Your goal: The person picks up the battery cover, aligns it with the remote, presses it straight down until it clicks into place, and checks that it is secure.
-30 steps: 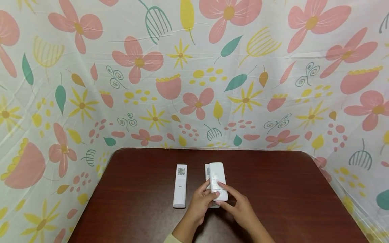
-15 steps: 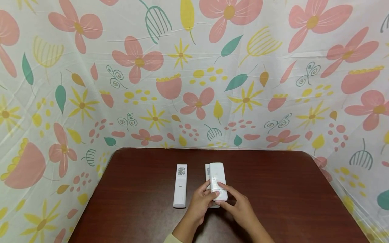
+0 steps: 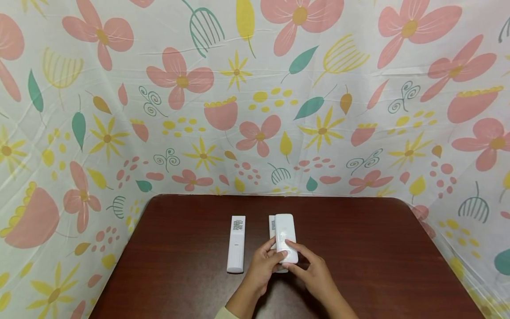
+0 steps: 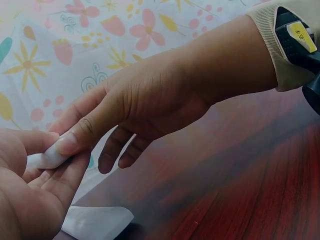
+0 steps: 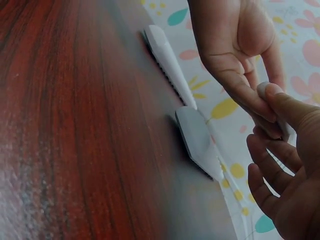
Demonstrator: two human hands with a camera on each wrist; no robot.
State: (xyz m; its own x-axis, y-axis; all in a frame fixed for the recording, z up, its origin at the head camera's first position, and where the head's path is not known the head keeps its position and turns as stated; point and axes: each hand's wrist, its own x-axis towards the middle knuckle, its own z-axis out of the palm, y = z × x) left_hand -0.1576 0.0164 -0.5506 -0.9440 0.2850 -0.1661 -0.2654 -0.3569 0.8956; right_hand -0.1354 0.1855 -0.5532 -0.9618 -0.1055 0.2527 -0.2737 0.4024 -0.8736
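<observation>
A white, rounded remote control (image 3: 285, 226) is held above the table, its pale back with faint print facing up. My left hand (image 3: 259, 270) grips its near left side, the thumb lying over the lower end. From the right, my right hand (image 3: 316, 272) pinches the lower right part between thumb and forefinger. In the left wrist view only the end of the held remote (image 4: 52, 156) shows between the hands. Underneath, a second white remote (image 3: 272, 223) is on the table, mostly covered by the held one and the hands.
A third white remote (image 3: 236, 248), with a printed code at its far end, lies lengthwise left of the hands. The dark red-brown wooden table (image 3: 358, 248) ends at a flower-patterned cloth (image 3: 255, 110) behind and at the sides.
The seam across the lower part of the held remote, visible in both earlier frames, no longer shows; its back looks like one piece. Both hands stay almost in place.
</observation>
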